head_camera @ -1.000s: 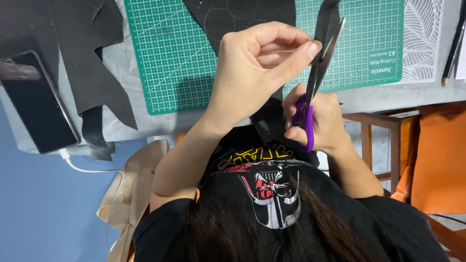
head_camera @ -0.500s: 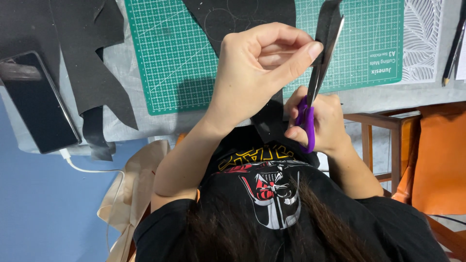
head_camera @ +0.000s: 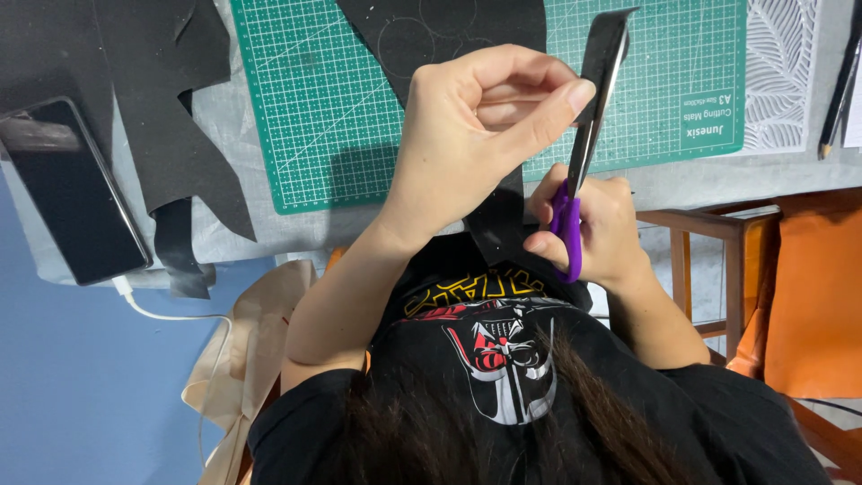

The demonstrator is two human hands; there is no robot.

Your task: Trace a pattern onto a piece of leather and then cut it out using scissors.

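Grey covering lies over the desk [head_camera: 682,180], which carries one green cutting mat [head_camera: 341,117] with a white grid and a small block of white print near its right-hand corner. One large black sheet [head_camera: 458,27] with faint drawn circles rests on the mat's upper middle. A second batch of black sheet offcuts [head_camera: 180,135] lies left of the mat, overlapping the desk edge. One dark smartphone [head_camera: 72,193] sits at the far left, beside the offcuts, with one white cable [head_camera: 171,314] running from its lower end. One white cut-out leaf stencil [head_camera: 790,72] lies just right of the mat, and one pencil [head_camera: 840,90] lies at the right edge. One orange chair [head_camera: 808,296] with a wooden frame stands below the desk on the right.

One left hand [head_camera: 476,135] is closed, pinching a narrow black strip [head_camera: 503,224] between thumb and fingers; the hand hides the strip's middle. One right hand [head_camera: 593,224] is closed around the purple handles of one pair of scissors [head_camera: 588,144], blades nearly together and pointing up beside the strip.
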